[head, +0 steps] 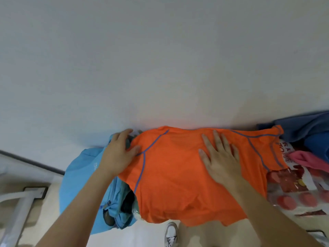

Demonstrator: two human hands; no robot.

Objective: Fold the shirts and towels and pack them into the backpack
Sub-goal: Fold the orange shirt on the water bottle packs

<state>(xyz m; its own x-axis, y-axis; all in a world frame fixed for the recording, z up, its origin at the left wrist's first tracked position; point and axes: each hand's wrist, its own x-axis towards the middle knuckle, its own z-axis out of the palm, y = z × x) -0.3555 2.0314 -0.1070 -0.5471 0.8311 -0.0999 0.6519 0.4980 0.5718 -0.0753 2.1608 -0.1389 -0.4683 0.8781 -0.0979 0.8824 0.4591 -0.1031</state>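
An orange shirt with blue seams lies spread out in front of me, its hem hanging over the near edge. My right hand presses flat on its middle with the fingers straight. My left hand rests on the shirt's left shoulder, fingers extended and thumb on the cloth. A light blue backpack sits at the left, partly under the shirt, with its dark opening showing beside the cloth.
At the right lie a dark blue cloth, a pink cloth and a red-and-white patterned plastic sheet. A white wall stands just behind. A white shoe shows on the floor below, and a white frame at far left.
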